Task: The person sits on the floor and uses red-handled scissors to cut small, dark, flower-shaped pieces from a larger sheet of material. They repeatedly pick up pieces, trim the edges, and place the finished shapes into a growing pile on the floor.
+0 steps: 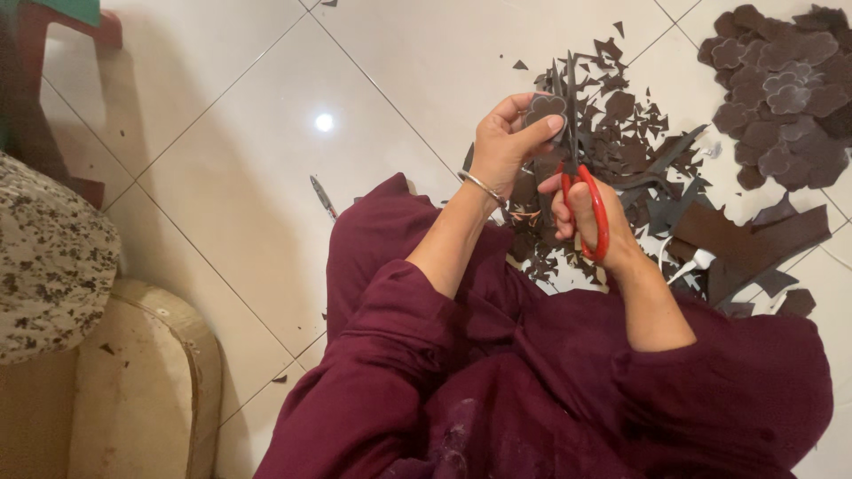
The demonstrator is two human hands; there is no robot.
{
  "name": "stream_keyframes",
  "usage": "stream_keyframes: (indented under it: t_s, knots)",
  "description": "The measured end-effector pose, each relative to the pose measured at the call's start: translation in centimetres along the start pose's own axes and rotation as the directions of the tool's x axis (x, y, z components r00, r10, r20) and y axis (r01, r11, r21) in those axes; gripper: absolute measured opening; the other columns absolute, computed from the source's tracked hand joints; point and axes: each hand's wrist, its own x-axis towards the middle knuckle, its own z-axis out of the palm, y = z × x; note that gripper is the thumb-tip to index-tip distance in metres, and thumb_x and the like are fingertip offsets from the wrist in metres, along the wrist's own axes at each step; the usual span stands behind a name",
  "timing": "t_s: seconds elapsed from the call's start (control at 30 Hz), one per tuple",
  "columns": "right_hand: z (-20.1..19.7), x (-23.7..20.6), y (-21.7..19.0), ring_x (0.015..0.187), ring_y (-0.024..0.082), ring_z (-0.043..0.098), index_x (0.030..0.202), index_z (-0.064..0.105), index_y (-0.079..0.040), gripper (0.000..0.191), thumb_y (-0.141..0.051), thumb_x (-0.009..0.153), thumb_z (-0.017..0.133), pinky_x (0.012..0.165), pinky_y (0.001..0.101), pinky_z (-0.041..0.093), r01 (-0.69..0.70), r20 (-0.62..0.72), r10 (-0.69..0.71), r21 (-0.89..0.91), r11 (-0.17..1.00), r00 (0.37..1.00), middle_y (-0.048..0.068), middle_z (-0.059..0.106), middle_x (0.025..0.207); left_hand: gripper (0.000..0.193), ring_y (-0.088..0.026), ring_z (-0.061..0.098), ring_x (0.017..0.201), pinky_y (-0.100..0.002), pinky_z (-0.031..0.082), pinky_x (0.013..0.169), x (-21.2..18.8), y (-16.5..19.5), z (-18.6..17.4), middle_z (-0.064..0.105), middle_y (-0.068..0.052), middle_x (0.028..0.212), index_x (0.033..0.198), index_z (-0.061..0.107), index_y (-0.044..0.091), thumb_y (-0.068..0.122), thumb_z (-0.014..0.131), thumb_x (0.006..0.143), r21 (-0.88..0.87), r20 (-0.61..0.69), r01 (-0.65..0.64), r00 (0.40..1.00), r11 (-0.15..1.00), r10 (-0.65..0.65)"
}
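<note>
White glossy floor tiles (266, 168) run under everything, catching a bright spot of ceiling light, and a person in a dark maroon garment (497, 372) sits on them with work held up over the lap. Beyond the hands lies a spread of dark offcuts (621, 133), slivers and jagged scraps, and further off to the right a pile of finished flower shapes (781, 89) in the same dark sheet. Some larger uncut strips (754, 239) lie near the right knee.

The left hand (506, 146), with a thin bangle (482, 186) at the wrist, pinches a small lobed flower piece (545, 108) between thumb and fingers, holding it up close to the blades. The right hand (590, 217) is closed through the red loops of the scissors (577, 168), blades pointing away from the body and standing just beside the piece (whether the blades are biting the edge at this instant I cannot tell).

To my eye the trimming of this one shape is in hand, its scalloped outline looking close to done. What comes after, I'd judge, calls for small turns of the piece by the left fingers so each curve meets the blades, with short snips and fingertips kept clear.

A slim dark tool (323, 197) lies on the tiles to the left, untouched, near a worn cushioned seat (133, 390).
</note>
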Motion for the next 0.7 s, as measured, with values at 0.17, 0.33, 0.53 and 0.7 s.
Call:
stream_keyframes:
  t_s: [0.17, 0.33, 0.53, 0.7]
  knots:
    - [0.2, -0.2, 0.1, 0.063, 0.006, 0.050, 0.117, 0.060, 0.001, 0.088, -0.081, 0.087, 0.052, 0.057, 0.0223, 0.049, 0.050, -0.002, -0.050, 0.015, 0.999, 0.999, -0.003, 0.049, 0.075, 0.042, -0.011, 0.070, 0.089, -0.023, 0.059, 0.072, 0.0, 0.0, 0.0, 0.074, -0.005, 0.107, 0.125, 0.064, 0.003, 0.009, 0.081, 0.087, -0.005, 0.002, 0.004, 1.000, 1.000, -0.004]
    - [0.1, 0.0, 0.3, 0.062, 0.007, 0.051, 0.114, 0.060, 0.001, 0.085, -0.079, 0.088, 0.054, 0.055, 0.0226, 0.049, 0.025, -0.023, -0.025, 0.016, 1.000, 0.999, -0.002, 0.050, 0.074, 0.042, -0.010, 0.070, 0.089, -0.024, 0.059, 0.072, 0.0, -0.1, 0.0, 0.074, -0.004, 0.107, 0.124, 0.064, 0.003, 0.010, 0.082, 0.086, -0.023, -0.001, 0.013, 1.000, 1.000, -0.013]
    - [-0.4, 0.1, 0.4, 0.059, 0.007, 0.050, 0.111, 0.061, 0.002, 0.085, -0.079, 0.087, 0.054, 0.053, 0.0230, 0.048, 0.010, -0.021, -0.009, 0.029, 1.000, 1.000, -0.002, 0.050, 0.071, 0.041, -0.011, 0.070, 0.088, -0.024, 0.059, 0.071, 0.4, 0.0, -0.3, 0.074, -0.005, 0.106, 0.123, 0.065, 0.003, 0.009, 0.082, 0.086, -0.033, 0.027, 0.001, 1.000, 0.999, 0.000]
    - [-1.0, 0.1, 0.0, 0.057, 0.008, 0.049, 0.109, 0.061, 0.002, 0.085, -0.079, 0.085, 0.056, 0.051, 0.0236, 0.047, -0.025, -0.009, 0.025, 0.007, 1.000, 1.000, -0.001, 0.050, 0.070, 0.040, -0.011, 0.071, 0.085, -0.025, 0.059, 0.069, 0.6, 0.5, -0.6, 0.075, -0.005, 0.103, 0.122, 0.066, 0.002, 0.009, 0.082, 0.086, -0.023, 0.036, 0.011, 0.999, 1.000, -0.010]
